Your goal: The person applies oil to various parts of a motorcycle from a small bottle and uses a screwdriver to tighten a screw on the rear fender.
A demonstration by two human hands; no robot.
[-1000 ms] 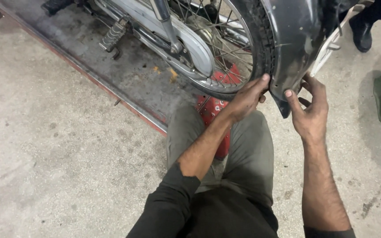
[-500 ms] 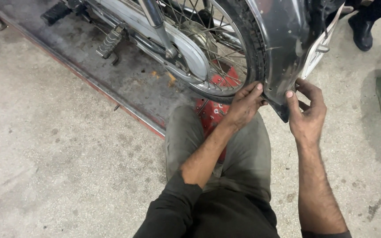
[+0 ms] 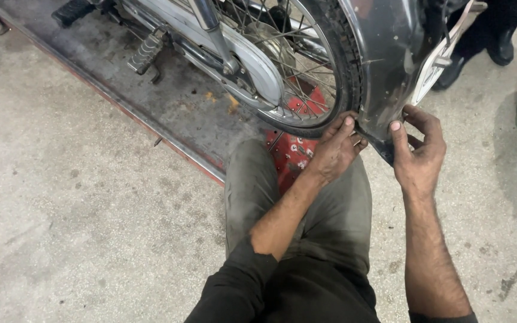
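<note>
Head view: left hand point(image 3: 335, 151), right hand point(image 3: 419, 149) pinch mudguard point(image 3: 384, 66) lower edge.

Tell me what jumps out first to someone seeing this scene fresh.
The eye lands on two bare hands at the lower end of a grey mudguard: the left hand beside the tyre, the right hand gripping the mudguard's edge. Behind them, the spoked rear wheel fills the top centre. Below it, a red stool shows between the person's knees on the concrete floor.

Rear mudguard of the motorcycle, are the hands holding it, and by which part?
Yes. Both the left hand and the right hand grip the grey mudguard at its lower edge, just behind the rear tyre.
</note>
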